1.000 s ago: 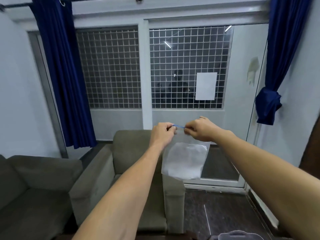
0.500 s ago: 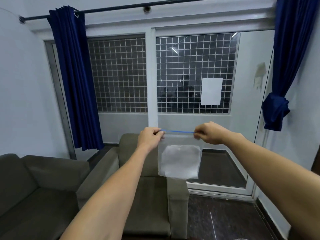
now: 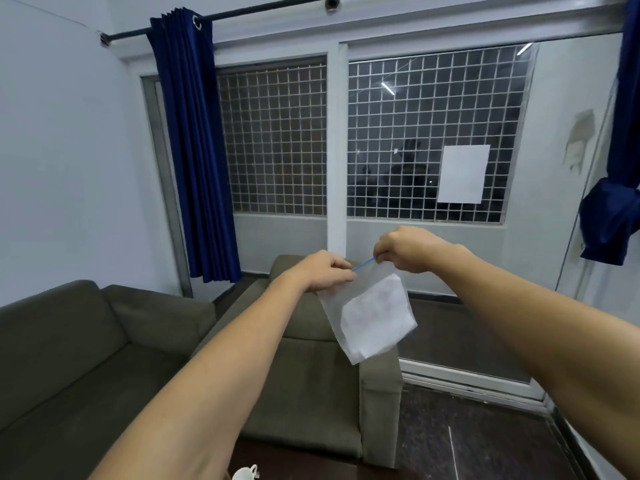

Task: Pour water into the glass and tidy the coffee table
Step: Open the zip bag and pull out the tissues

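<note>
Zip bag (image 3: pixel 333 308) hangs in the air in front of me, out over the olive armchair (image 3: pixel 311 393), well above its seat, tilted so that its bottom corner swings down to the right. From the left: an olive sofa (image 3: pixel 69 341) stands along the wall, just beside the armchair, and a dark blue curtain (image 3: pixel 197 150) hangs from a rod next to the gridded window (image 3: pixel 277 133). My left grip (image 3: pixel 325 271) is curled tight, fingers and thumb pinching the lower, left end of the bag's top edge. Between my two grips runs the bag's thin blue seal strip (image 3: pixel 363 264), slanting up to the right; I cannot tell whether it is pressed closed. Inside the clear plastic lies a white sheet (image 3: pixel 377 317), filling most of the bag. My right grip (image 3: pixel 407 249) sits higher, also curled, pinching the upper, right end of the same edge. Behind it a white paper (image 3: pixel 462 174) is stuck on the window glass, and a second blue curtain (image 3: pixel 609 220) is bunched up at the far right. At the bottom edge a small white handled thing (image 3: pixel 244 474) peeks in, too cut off to identify.
</note>
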`<state>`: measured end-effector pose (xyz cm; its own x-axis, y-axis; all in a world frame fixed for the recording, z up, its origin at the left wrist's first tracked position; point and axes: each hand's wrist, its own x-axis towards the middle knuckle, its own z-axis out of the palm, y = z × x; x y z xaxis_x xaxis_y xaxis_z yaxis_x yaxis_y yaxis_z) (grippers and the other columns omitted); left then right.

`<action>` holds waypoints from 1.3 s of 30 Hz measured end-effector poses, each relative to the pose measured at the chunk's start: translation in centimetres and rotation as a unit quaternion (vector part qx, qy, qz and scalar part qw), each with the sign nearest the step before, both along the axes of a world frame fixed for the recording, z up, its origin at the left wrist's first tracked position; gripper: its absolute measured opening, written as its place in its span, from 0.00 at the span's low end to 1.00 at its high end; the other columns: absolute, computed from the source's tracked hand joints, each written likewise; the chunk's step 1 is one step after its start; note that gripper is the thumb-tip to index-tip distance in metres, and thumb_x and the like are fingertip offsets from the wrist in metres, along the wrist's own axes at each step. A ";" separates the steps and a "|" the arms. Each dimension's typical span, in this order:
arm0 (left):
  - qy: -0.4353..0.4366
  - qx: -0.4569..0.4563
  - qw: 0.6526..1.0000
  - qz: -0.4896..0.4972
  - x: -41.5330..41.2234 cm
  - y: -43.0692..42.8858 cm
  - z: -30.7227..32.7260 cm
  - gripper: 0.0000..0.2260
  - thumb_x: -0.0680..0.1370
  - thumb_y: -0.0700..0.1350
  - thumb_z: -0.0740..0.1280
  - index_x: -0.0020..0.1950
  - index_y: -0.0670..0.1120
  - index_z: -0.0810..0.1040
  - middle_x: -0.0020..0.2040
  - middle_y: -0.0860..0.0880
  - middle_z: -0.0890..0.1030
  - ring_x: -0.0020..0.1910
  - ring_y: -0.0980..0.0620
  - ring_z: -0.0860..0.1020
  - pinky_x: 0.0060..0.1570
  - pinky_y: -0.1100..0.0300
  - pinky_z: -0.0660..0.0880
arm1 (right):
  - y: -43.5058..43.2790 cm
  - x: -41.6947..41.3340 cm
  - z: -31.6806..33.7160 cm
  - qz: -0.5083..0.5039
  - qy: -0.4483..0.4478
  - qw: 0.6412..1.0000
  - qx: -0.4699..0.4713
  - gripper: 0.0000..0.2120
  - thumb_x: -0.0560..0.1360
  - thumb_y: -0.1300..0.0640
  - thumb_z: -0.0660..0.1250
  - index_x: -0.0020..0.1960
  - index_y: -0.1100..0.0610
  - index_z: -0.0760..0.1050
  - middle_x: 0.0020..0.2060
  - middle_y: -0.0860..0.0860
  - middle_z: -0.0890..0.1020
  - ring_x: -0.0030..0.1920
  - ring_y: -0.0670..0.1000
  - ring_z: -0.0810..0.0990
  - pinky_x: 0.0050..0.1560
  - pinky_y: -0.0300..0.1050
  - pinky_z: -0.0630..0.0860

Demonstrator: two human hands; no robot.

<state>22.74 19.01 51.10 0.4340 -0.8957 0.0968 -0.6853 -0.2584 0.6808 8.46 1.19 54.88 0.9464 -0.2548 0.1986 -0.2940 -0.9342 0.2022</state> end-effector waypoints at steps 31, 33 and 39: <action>0.205 -0.144 0.931 0.266 3.6 10.8 -8.3 0.09 0.73 0.50 0.74 0.45 0.45 0.87 0.44 0.52 0.86 0.44 0.53 0.82 0.36 0.58 0.79 | 15.8 12.6 -9.7 -0.143 -0.183 0.757 0.611 0.06 0.71 0.63 0.68 0.36 0.61 0.80 0.36 0.57 0.85 0.24 0.52 0.76 0.34 0.44 0.79; 0.283 -0.145 0.918 0.236 4.7 12.2 -8.2 0.12 0.75 0.51 0.73 0.47 0.41 0.85 0.45 0.49 0.86 0.42 0.50 0.84 0.39 0.56 0.83 | 16.7 14.0 -9.7 -0.144 -0.180 0.763 0.604 0.08 0.71 0.64 0.65 0.40 0.65 0.83 0.37 0.60 0.86 0.26 0.53 0.76 0.34 0.45 0.79; 0.344 -0.155 0.893 0.243 10.0 15.5 -8.4 0.15 0.80 0.54 0.69 0.52 0.43 0.85 0.45 0.45 0.88 0.42 0.47 0.87 0.36 0.57 0.83 | 21.0 18.7 -9.9 -0.128 -0.179 0.797 0.563 0.10 0.75 0.61 0.66 0.45 0.67 0.84 0.35 0.60 0.85 0.32 0.53 0.78 0.37 0.49 0.82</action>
